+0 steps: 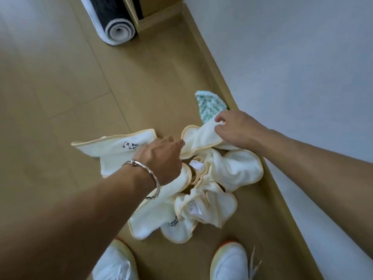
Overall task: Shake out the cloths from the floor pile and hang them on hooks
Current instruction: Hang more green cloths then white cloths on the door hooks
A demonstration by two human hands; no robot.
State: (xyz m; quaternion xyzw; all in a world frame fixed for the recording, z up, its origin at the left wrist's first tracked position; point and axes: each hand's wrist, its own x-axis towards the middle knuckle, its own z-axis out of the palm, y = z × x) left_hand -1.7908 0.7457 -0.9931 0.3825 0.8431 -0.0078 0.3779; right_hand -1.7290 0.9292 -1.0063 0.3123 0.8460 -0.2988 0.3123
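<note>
A pile of cream cloths with yellow trim [228,170] lies on the wooden floor beside the wall. One cloth with a dark printed logo [113,150] spreads to the left. A green-and-white zigzag cloth [210,104] pokes out at the pile's far end. My left hand [163,156], a silver bangle on its wrist, reaches into the pile's middle; its fingertips are hidden in the folds. My right hand [236,128] pinches the edge of the topmost cream cloth [199,138] near the zigzag cloth. No hooks are in view.
A rolled black-and-white mat [119,27] lies at the top beside a wooden cabinet corner [155,15]. A white wall [292,67] with a wooden baseboard [212,69] runs along the right. My white shoes [230,261] stand just below the pile.
</note>
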